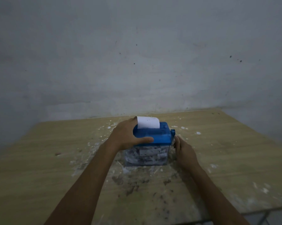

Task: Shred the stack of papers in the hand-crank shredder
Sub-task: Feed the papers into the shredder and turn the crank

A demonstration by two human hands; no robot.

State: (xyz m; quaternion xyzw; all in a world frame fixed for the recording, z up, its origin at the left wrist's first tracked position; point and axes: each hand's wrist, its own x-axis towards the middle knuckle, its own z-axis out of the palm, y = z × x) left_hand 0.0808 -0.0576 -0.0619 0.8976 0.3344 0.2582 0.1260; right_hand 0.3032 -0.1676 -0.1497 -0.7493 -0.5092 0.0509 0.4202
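On the tabletop (39,159), against a grey wall (137,54), the shredder stands near the far middle, square to the person. Placement close to the body keeps both hands within reach of its top and its right side. Paper flecks and dark smudges lie scattered over the wood around it.

The shredder consists of a blue head (159,135) seated on a clear bin (148,155). The bin appears nearly full of white strips, which suggests that much of the work is done.

The left hand (129,135) grips the left end of the blue head, thumb across the front face and fingers curled over the top. This hold most likely braces the unit against the turning force and keeps it from sliding.

The right hand (184,151) is at the right side of the unit, just below the blue crank hub (173,133), with the fingers curled inward. The position fits cranking.

One white sheet (148,122) stands upright in the feed slot, its top edge curling back, beside the left fingers.

The crank handle itself cannot be made out, so contact by the right hand cannot be confirmed. The feed slot lies behind the sheet. No remaining stack of papers is visible. The frame is dim and soft, and the near edge of the tabletop is cut off.
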